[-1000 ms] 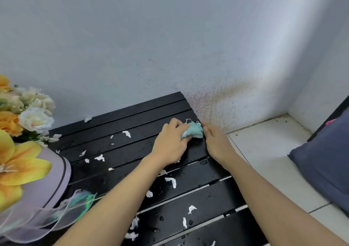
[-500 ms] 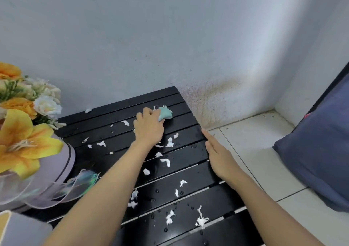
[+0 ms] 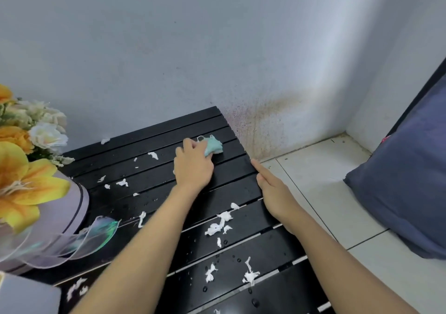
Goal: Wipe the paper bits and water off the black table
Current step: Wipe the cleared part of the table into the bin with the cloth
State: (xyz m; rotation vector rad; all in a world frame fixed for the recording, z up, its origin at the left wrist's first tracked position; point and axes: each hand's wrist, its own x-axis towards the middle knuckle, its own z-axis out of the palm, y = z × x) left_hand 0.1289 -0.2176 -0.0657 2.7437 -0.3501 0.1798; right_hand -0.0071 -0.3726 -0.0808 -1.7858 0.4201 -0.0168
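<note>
A black slatted table (image 3: pixel 154 202) carries scattered white paper bits (image 3: pixel 218 224) and water drops (image 3: pixel 239 260). My left hand (image 3: pixel 193 166) presses a small teal cloth (image 3: pixel 213 146) onto the far slats near the table's right back corner. My right hand (image 3: pixel 274 193) lies flat with fingers together along the table's right edge, holding nothing. More paper bits lie left of my left hand (image 3: pixel 121 183) and near the front (image 3: pixel 249 275).
A box of orange and white flowers (image 3: pixel 29 169) with a clear ribbon stands on the table's left side. The wall runs behind the table. White floor tiles (image 3: pixel 321 176) and a dark blue cushion (image 3: pixel 405 181) lie to the right.
My left hand carried the teal cloth away from the right edge to the far slats, then slightly right again. My right hand let go of the cloth and now rests along the table's edge.
</note>
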